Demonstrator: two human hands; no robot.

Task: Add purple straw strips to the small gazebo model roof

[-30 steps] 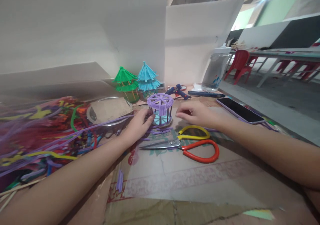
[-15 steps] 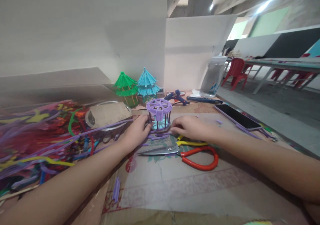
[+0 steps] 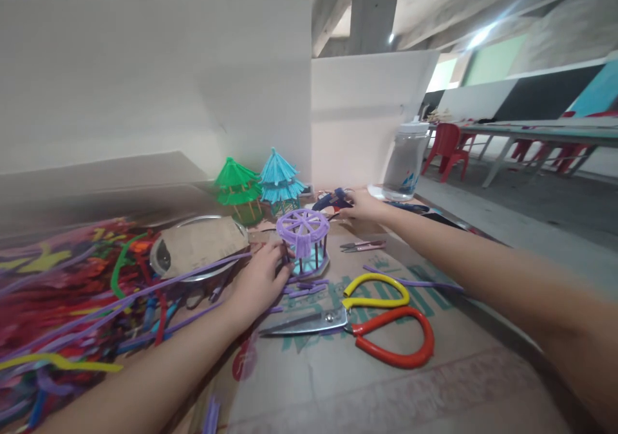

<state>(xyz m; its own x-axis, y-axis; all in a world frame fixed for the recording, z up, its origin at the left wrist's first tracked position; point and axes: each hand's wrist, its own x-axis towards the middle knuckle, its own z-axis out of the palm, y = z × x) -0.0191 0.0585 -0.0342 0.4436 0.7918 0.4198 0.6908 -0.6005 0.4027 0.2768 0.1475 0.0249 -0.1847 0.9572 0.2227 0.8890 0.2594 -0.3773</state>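
Note:
A small round purple frame [image 3: 303,226] with dark posts stands on a light blue base near the middle. My left hand [image 3: 264,273] is at its left side, fingers curled against a post and the base edge. Farther back, my right hand [image 3: 360,206] has its fingers closed around the dark blue glue gun [image 3: 333,199]. Large scissors with yellow and red handles [image 3: 393,337] lie in front of the frame, beside short purple pieces [image 3: 306,289]. Small snips [image 3: 363,246] rest to its right.
Green [image 3: 236,183] and blue [image 3: 279,176] roofed models stand behind. At left are a cardboard-covered metal tray [image 3: 200,247] and a heap of colourful pipe cleaners [image 3: 72,279]. A water bottle [image 3: 405,163] stands back right, near a partly hidden phone [image 3: 449,220].
My right hand has moved from beside the purple frame back to the glue gun and taken hold of it. My left hand stays at the frame. The view has tilted up slightly.

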